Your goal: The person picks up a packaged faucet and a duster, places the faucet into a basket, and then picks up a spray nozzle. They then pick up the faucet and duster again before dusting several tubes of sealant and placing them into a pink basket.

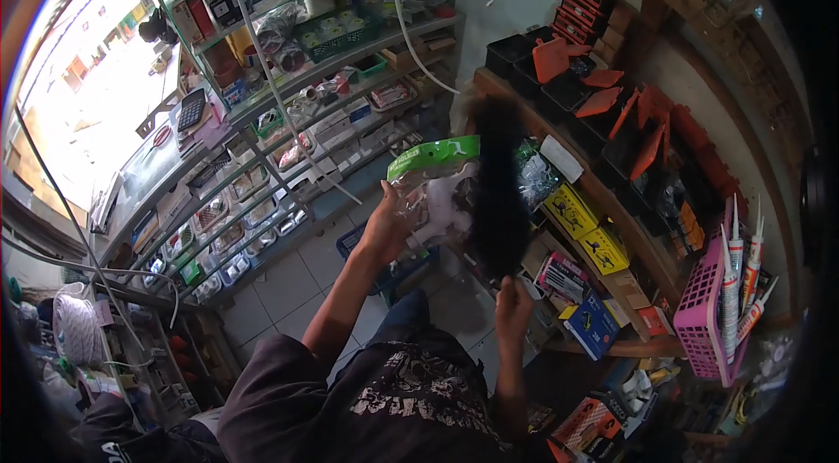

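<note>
Right in the middle of the shop aisle, up at about shelf height: a clear plastic packet [434,192] with a green header card across the top, something pale and whitish inside, hard to make out through the crinkly film. Held up in the air by the left hand [385,227], fingers wrapped round its lower left edge, arm stretched up from the dark sleeve. Just beside it, partly overlapping the packet's right side, a long black blurry thing [498,196], maybe a brush or duster head, can't tell which. Gripped from below by the right hand [513,310], fist closed round its bottom end, standing roughly upright.

Behind and to the right, a wooden shelf [603,201] crammed with stock: yellow boxes [587,227] leaning in a row, a blue box [594,323] lower down, black trays with orange trowel-looking pieces [612,100] higher up. Further right, a pink plastic basket [712,306] hanging off the shelf end with white sealant tubes [738,266] poking out nozzle-up.

Off to the left, glass display shelving [262,157] full of small packaged hardware, a calculator [191,109] sitting on the counter top. Below, grey floor tiles [288,279] and a blue crate [393,266] just behind the left forearm.
</note>
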`<state>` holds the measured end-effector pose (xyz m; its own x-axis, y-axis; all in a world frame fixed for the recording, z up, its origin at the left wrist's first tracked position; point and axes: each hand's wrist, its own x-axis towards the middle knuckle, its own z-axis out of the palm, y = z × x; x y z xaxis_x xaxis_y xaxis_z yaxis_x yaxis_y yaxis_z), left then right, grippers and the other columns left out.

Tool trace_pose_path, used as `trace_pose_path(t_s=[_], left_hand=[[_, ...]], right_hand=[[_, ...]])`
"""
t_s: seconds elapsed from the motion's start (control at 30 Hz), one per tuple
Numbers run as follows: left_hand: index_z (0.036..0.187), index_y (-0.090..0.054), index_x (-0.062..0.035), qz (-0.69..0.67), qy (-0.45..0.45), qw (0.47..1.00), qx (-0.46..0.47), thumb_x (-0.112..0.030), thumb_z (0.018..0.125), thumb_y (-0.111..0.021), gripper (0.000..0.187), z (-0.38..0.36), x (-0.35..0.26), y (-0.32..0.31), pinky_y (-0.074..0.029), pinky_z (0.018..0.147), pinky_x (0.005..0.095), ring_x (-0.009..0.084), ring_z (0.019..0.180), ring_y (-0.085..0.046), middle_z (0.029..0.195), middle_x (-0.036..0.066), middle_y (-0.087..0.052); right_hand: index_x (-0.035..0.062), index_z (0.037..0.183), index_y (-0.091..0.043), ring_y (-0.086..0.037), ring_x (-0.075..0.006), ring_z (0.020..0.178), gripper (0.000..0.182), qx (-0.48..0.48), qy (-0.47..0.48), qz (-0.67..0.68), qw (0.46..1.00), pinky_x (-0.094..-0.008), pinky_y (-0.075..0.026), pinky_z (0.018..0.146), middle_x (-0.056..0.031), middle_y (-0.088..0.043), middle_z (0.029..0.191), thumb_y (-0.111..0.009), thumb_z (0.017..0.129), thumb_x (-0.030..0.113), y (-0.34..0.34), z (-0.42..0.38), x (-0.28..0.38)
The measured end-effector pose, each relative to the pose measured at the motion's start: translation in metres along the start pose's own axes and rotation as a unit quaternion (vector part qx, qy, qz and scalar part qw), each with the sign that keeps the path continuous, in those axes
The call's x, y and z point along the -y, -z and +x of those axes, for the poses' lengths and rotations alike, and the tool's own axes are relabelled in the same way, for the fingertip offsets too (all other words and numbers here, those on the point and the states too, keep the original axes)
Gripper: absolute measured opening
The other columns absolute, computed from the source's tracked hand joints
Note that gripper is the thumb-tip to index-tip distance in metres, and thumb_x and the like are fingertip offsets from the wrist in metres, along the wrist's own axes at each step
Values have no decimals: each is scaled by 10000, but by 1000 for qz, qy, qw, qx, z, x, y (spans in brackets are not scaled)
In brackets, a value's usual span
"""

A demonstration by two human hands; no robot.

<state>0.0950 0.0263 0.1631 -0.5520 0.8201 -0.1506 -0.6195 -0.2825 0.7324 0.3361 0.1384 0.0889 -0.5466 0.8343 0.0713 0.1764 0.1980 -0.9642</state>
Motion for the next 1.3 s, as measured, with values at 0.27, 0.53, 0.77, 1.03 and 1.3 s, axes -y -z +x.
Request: trace_pose_path(t_s=[0.27,0.53,0.77,1.03,1.3], left_hand=[[1451,-208,-164,-109,43,989,93,-609,933,-225,683,10,47,11,-412,1013,494,311,1267,-440,1414,129,-384],[1220,-473,-97,26,48,998,-17,-475,978,-390,457,29,94,33,-511,731,310,165,940,-590,1049,61,-578],[1314,-403,-61,124,153,972,-125,-544,939,-430,612,23,96,21,-377,977,426,257,1170,-466,1259,138,-490],[1336,-396,-48,114,6,982,152,-463,910,-523,609,39,111,42,-309,1074,407,232,1213,-435,1341,112,-436],[1217,-483,-62,-36,4,998,47,-474,937,-462,499,43,95,50,-414,920,368,215,1029,-515,1097,88,-515]], right_hand=[[15,1119,-528,-450,-93,575,481,-10,-27,159,987,-265,-378,552,1,-552,776,-657,865,403,-23,16,9],[-5,1203,-493,-568,-153,965,612,-53,21,230,972,-283,-468,790,-92,-586,1107,-808,729,223,-53,51,13],[12,1005,-612,-560,-75,698,355,-95,154,150,972,-229,-447,601,-26,-640,871,-796,729,140,-54,62,0],[94,1058,-638,-596,-213,632,379,-39,383,-146,911,-313,-498,589,-75,-637,1007,-781,710,142,-56,48,-9],[35,1110,-597,-597,-193,755,317,101,233,-72,965,-306,-467,600,-96,-605,1002,-682,816,119,-45,9,34]])
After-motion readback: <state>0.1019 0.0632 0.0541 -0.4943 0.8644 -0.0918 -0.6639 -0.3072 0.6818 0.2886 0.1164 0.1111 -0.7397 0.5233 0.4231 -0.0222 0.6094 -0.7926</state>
